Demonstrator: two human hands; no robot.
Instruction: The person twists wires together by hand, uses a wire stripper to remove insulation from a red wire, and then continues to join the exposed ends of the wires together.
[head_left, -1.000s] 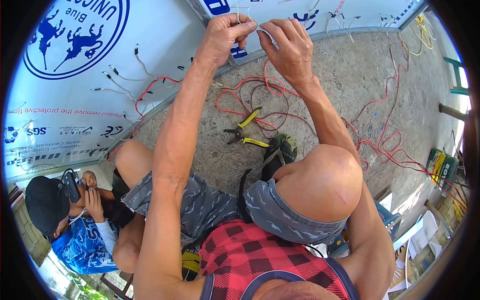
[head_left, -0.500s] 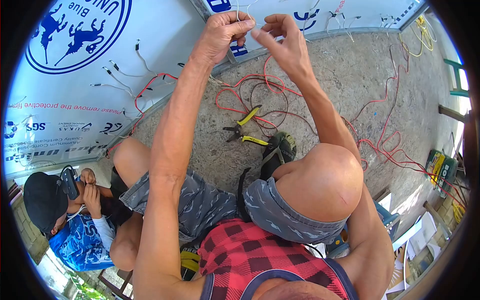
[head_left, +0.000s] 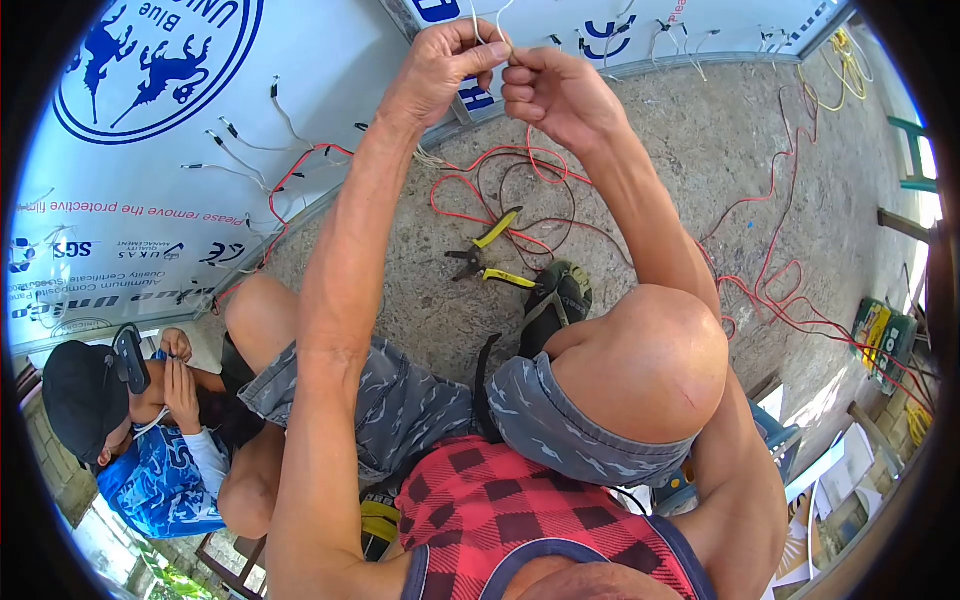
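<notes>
Two thin white wires (head_left: 500,16) come down from the panel into my hands at the top of the view. My left hand (head_left: 446,72) is closed, pinching the wires between thumb and forefinger. Beside it, my right hand (head_left: 562,98) pinches the wire ends, its other fingers curled in. The fingertips of both hands nearly meet, and they partly hide the ends. Below the hands, pliers with yellow handles (head_left: 495,229) lie spread on the concrete floor, near my shoe (head_left: 556,310).
A framed panel (head_left: 330,60) with printed film carries several short white wires with dark tips. Red cable (head_left: 455,208) loops across the floor. A co-worker in a black cap (head_left: 85,395) sits at left, hands raised. A green-and-yellow box (head_left: 884,345) stands at right.
My right hand has come in from a raised, open-fingered position and closed on the wire ends beside my left hand. My left hand has stayed nearly still.
</notes>
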